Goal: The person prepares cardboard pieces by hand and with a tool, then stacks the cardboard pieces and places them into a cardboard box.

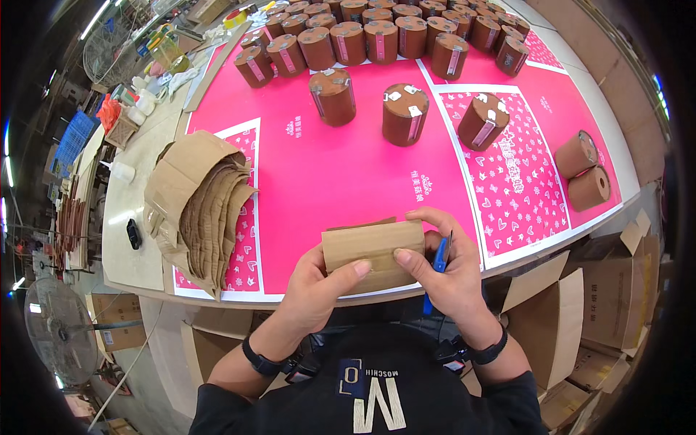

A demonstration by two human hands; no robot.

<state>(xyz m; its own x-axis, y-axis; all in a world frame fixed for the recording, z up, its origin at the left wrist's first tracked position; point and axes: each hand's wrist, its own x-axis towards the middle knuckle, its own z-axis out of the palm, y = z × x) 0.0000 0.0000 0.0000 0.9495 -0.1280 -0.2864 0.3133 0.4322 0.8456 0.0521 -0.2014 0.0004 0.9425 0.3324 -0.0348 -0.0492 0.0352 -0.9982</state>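
On the left of the tabletop [122, 250], a thick stack of brown cardboard sheets [190, 170] lies with curved, ragged edges. Smooth pink printed sheeting [290, 181] spreads beside it. Farther back, many brown cylinders [380, 41] crowd together, 3 more standing nearer in a loose row; at right, 2 cylinders [589, 188] touch each other (the nearer shows a round hole in its end).

The folded cardboard [373, 239], ribbed and roughly rectangular, is at the tabletop's near edge, between both hands. The left hand [313, 290] has a narrow grip on its left end, thumb flat on the face. The right hand [457, 279] holds the right end, thumb pressing the face, index finger along the top corner; a blue cutter [440, 255] is tucked within that grip.

Beyond, at lower right, an open cardboard box [547, 326] has raised flaps; I cannot tell its contents.
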